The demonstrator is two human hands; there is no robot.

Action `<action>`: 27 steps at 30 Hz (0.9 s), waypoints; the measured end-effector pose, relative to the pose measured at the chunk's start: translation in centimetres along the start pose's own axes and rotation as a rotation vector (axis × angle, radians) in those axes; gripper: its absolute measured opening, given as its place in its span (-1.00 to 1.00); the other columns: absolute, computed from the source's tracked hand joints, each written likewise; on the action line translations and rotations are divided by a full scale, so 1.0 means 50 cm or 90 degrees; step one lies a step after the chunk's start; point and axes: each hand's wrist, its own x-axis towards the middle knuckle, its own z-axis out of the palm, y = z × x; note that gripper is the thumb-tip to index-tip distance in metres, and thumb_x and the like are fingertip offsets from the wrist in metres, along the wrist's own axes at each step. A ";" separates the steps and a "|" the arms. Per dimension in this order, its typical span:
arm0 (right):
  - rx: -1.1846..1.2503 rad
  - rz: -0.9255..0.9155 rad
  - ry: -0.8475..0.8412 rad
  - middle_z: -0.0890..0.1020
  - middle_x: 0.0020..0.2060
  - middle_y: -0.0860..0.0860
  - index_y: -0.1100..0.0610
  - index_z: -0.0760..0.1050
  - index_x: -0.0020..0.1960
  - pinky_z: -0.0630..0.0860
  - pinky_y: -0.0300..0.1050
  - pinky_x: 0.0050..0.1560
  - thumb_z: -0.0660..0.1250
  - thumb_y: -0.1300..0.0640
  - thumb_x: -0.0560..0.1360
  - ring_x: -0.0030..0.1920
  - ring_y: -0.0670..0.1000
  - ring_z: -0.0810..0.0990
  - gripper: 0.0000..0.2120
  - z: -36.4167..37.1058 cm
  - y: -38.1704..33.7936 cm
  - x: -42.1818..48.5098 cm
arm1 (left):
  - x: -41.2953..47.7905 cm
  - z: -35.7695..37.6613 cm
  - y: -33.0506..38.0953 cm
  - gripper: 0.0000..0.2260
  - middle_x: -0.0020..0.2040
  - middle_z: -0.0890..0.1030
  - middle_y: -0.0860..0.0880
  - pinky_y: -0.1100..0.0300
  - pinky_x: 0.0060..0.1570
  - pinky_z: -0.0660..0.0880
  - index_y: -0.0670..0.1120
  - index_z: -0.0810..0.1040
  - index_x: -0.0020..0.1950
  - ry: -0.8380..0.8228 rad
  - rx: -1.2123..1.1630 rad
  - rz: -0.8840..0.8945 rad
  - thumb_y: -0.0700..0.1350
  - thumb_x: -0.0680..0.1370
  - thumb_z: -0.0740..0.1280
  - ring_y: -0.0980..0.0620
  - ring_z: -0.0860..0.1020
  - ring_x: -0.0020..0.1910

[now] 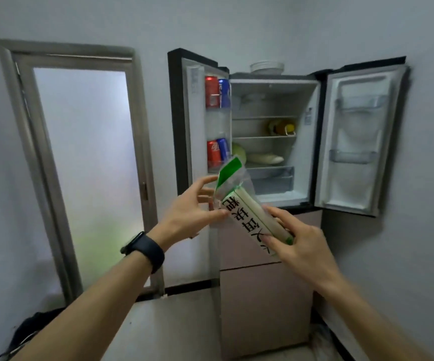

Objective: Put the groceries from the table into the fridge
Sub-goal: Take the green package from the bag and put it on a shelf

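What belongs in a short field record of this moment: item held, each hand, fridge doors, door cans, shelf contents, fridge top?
Item held: food packet, clear with a green top, tilted in front of the fridge
Left hand: grips the packet's upper part
Right hand: grips its lower end
Doors: left door and right door both open
Left door racks: red can beside blue can; a similar pair lower down
Shelves: yellow item; below it cabbage and pale long vegetable
Fridge top: white dishes
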 end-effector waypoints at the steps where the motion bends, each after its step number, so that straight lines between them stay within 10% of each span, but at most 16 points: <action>1: -0.034 -0.005 0.026 0.70 0.05 -0.12 -0.28 0.40 0.43 0.67 -0.22 -0.17 0.51 0.08 0.48 -0.12 -0.16 0.69 -0.39 -0.016 0.021 0.032 | 0.040 0.005 -0.007 -0.39 0.23 0.53 0.14 0.25 0.12 0.50 0.12 0.35 0.45 0.008 0.059 0.016 0.00 0.47 0.52 0.17 0.49 0.21; 12: -0.293 -0.057 0.166 0.70 0.08 -0.02 -0.20 0.36 0.48 0.67 -0.05 -0.01 0.46 0.03 0.51 -0.07 -0.02 0.65 -0.40 -0.204 0.167 0.372 | 0.453 0.063 -0.013 -0.55 0.52 0.26 0.00 0.07 0.36 0.38 0.13 0.44 0.42 0.071 0.392 0.183 0.05 0.53 0.39 -0.01 0.31 0.44; 16: -0.354 -0.080 0.219 0.71 0.04 -0.04 -0.17 0.41 0.46 0.42 -0.39 -0.17 0.47 0.00 0.50 -0.17 -0.12 0.52 -0.44 -0.271 0.242 0.457 | 0.572 0.112 0.001 -0.55 0.51 0.30 0.00 0.05 0.37 0.37 0.15 0.43 0.43 0.099 0.443 0.213 0.04 0.53 0.37 0.00 0.30 0.45; 27: -0.441 -0.231 0.297 0.72 -0.12 -0.05 -0.02 0.61 0.24 0.29 -0.38 -0.36 0.55 0.04 0.42 -0.29 -0.01 0.61 -0.60 -0.422 0.501 0.750 | 0.906 0.267 -0.005 -0.50 0.57 0.20 0.05 0.01 0.47 0.23 0.22 0.30 0.50 0.132 0.589 0.166 0.06 0.56 0.30 0.00 0.17 0.53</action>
